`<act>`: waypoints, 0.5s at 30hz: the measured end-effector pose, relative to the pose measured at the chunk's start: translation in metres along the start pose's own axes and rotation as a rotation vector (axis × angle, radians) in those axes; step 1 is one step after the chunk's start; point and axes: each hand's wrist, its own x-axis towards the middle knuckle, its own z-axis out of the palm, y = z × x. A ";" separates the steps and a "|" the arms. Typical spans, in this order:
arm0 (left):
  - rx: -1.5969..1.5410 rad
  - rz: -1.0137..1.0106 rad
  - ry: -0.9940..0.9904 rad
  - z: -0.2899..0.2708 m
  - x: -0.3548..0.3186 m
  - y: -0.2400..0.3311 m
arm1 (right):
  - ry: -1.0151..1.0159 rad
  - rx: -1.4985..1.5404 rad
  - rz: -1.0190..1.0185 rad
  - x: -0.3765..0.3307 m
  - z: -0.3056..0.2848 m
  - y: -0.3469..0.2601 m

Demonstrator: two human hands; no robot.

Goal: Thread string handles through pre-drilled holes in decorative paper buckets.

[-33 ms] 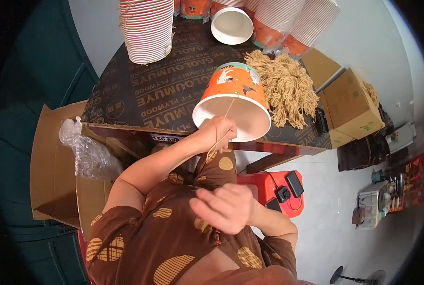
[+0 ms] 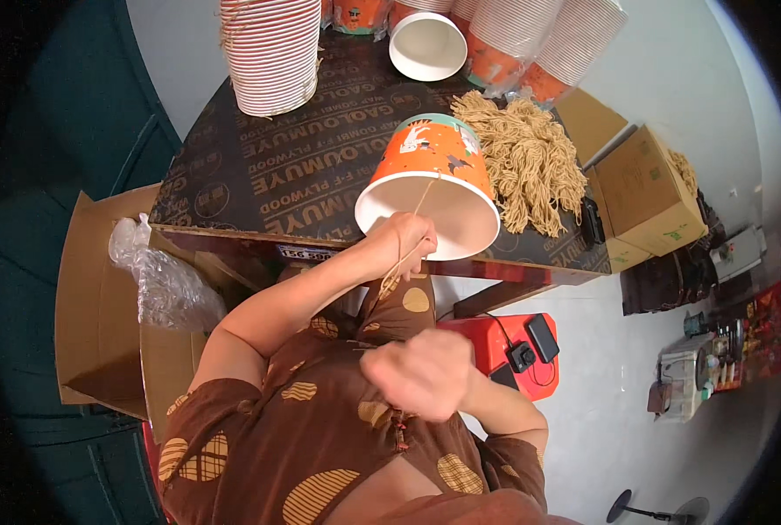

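Note:
A paper bucket [image 2: 439, 150] with an orange and green printed outside lies on its side near the table's front edge, its white mouth facing me. My left hand [image 2: 404, 243] is at the lower left of that mouth, fingers closed on a thin tan twine [image 2: 425, 198]. The twine runs from the bucket's rim to the hand, and a length hangs below it. In front of my body, apart from the bucket, my right hand [image 2: 425, 374] is curled into a fist. Motion blurs it, and whatever its fingers may hold is hidden.
Tan twine lies in a heap [image 2: 526, 162] right of the bucket. A tall stack of buckets [image 2: 270, 57] stands far left on the dark table [image 2: 224, 166]; more stacks and a white-mouthed bucket [image 2: 427, 47] are behind. Cardboard boxes [image 2: 97, 297] flank the table; a red stool [image 2: 474, 331] is below.
My right hand has risen slightly and its fingers have curled in further. The left hand, the twine and the bucket show almost no movement.

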 end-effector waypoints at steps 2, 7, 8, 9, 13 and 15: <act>0.030 -0.009 0.010 -0.001 -0.001 -0.002 | -0.080 -0.137 0.407 -0.013 0.001 0.010; -0.112 0.023 -0.023 -0.005 -0.002 -0.003 | 0.265 -0.015 1.094 -0.048 0.028 0.057; -0.111 0.022 -0.025 -0.005 -0.001 -0.005 | 0.251 -0.036 1.085 -0.053 0.032 0.062; -0.133 0.049 -0.021 -0.004 0.000 -0.008 | 0.253 -0.036 1.086 -0.057 0.035 0.065; -0.117 0.031 -0.048 -0.006 -0.001 -0.007 | 0.201 -0.093 1.075 -0.060 0.040 0.067; -0.125 0.029 -0.048 -0.008 -0.004 -0.001 | 0.198 -0.091 1.077 -0.060 0.042 0.069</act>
